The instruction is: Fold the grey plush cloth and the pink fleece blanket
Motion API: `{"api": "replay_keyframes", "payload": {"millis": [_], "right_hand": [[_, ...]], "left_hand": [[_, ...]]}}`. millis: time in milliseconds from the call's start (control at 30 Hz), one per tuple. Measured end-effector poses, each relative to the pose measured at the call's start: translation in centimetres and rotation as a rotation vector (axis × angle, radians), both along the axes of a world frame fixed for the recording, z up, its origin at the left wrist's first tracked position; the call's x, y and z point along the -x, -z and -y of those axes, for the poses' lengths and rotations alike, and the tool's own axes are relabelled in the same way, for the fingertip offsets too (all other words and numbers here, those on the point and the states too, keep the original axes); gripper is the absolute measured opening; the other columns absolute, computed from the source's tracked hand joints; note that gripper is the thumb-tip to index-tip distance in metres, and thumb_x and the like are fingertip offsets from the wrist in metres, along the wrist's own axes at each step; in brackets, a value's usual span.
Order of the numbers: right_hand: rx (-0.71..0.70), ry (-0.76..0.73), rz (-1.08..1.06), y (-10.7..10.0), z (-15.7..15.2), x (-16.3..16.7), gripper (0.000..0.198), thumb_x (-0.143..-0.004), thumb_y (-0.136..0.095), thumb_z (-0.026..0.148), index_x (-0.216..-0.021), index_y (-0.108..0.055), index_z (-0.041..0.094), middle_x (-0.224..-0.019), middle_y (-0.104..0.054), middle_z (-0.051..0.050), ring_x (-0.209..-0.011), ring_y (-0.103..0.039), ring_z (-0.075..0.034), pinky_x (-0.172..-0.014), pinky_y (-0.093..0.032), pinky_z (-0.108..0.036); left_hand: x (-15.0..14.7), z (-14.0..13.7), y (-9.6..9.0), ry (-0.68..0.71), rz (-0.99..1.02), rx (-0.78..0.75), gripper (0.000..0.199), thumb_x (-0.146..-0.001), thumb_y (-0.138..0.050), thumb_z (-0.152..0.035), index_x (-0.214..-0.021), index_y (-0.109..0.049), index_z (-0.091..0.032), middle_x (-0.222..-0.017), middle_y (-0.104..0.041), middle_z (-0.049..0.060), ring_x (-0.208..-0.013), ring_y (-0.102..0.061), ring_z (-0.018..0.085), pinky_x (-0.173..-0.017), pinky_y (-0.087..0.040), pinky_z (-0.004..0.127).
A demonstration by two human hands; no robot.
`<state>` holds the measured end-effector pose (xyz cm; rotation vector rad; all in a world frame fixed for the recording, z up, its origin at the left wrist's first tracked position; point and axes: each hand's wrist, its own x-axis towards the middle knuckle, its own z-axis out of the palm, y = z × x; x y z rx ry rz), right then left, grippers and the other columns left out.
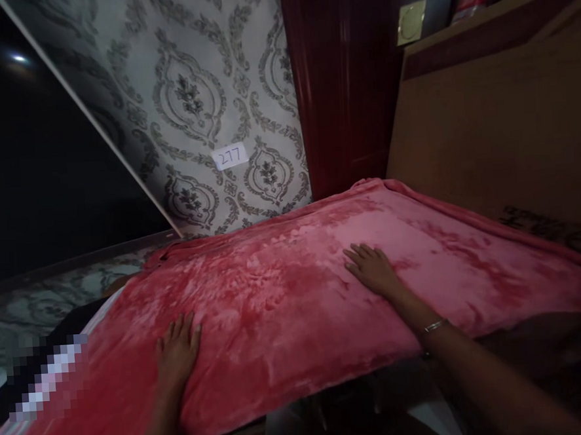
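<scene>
Left hand (178,348): is lying palm down on the left part of the blanket (285,296), nearer its front edge; the grip is spreading wide and holding nothing, seemingly to lay the whole palm on the cloth.
Bracelet (435,326): is circling the right wrist, just above the blanket's front edge.
Right hand (372,271): is resting palm down right of the blanket's middle, farther in than the left hand; its grip is also spreading wide, pinching no cloth. The two hands are standing well apart, perhaps so that each is bearing on its own part.
Blanket: is stretching out below both hands, mostly flat, with its far edge bunching into folds; it is hiding whatever is carrying it, so I cannot tell the support.
Striped cloth (100,318): is showing along the blanket's left edge, probably lying beneath it.
Box (501,113): is standing beyond the blanket's right edge, closing off that side.
Screen (54,146): is leaning into view beyond the blanket's far left corner.
Wall (189,99): is rising behind the blanket's far edge, carrying a paper tag (230,155) reading 277, seemingly as a marker.
Red panel (341,76): is standing behind the blanket's far right corner, between wall and box.
</scene>
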<state>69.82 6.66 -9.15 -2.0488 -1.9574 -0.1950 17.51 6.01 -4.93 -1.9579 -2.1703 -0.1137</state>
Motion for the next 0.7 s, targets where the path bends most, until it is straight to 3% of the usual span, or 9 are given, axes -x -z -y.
{"api": "replay_keyframes", "payload": {"millis": [200,300,400,567,700], "right_hand": [[0.113,-0.012,-0.03,-0.8,-0.4,-0.1,0.056,-0.104,-0.031,0.049,-0.153,-0.046,0.027,-0.161,-0.036,-0.009,-0.148,-0.031,-0.031,-0.12,-0.021,-0.057],[0.188,-0.009,-0.046,-1.4,-0.6,-1.0,0.056,-0.104,-0.031,0.051,-0.154,-0.042,0.032,-0.164,-0.031,-0.005,-0.151,-0.026,-0.028,-0.12,-0.02,-0.058],[0.21,0.049,-0.05,-2.0,-0.4,-3.2,0.055,-0.103,-0.031,0.052,-0.154,-0.042,0.034,-0.164,-0.03,-0.004,-0.152,-0.024,-0.028,-0.119,-0.021,-0.059],[0.233,0.241,-0.056,-2.4,2.6,-9.3,0.058,-0.103,-0.03,0.05,-0.157,-0.036,0.03,-0.166,-0.023,-0.005,-0.153,-0.019,-0.029,-0.12,-0.02,-0.058],[0.239,0.437,-0.061,-2.1,5.7,-13.7,0.061,-0.104,-0.027,0.047,-0.16,-0.03,0.022,-0.167,-0.02,-0.011,-0.152,-0.022,-0.033,-0.119,-0.023,-0.059]], "left_hand": [[0.3,-0.5,-0.6,-0.015,0.024,0.035,0.061,-0.102,-0.02,-0.037,-0.153,-0.043,-0.013,-0.159,-0.042,0.016,-0.148,-0.037,0.032,-0.116,-0.033,0.057],[0.2,-1.6,-1.6,-0.013,0.111,0.083,0.063,-0.1,-0.021,-0.042,-0.148,-0.048,-0.012,-0.153,-0.05,0.017,-0.142,-0.045,0.032,-0.111,-0.039,0.057],[-1.0,-3.2,-2.0,0.088,0.121,0.039,0.06,-0.098,-0.026,-0.045,-0.143,-0.055,-0.016,-0.152,-0.052,0.015,-0.142,-0.043,0.033,-0.113,-0.036,0.06],[-3.3,-4.7,-0.4,0.297,0.041,0.005,0.057,-0.091,-0.036,-0.037,-0.14,-0.058,-0.02,-0.152,-0.052,0.014,-0.146,-0.039,0.033,-0.113,-0.033,0.063],[-2.4,-5.0,1.4,0.378,-0.009,-0.037,0.055,-0.083,-0.046,-0.039,-0.132,-0.065,-0.025,-0.148,-0.056,0.012,-0.145,-0.04,0.035,-0.113,-0.031,0.065]]}}
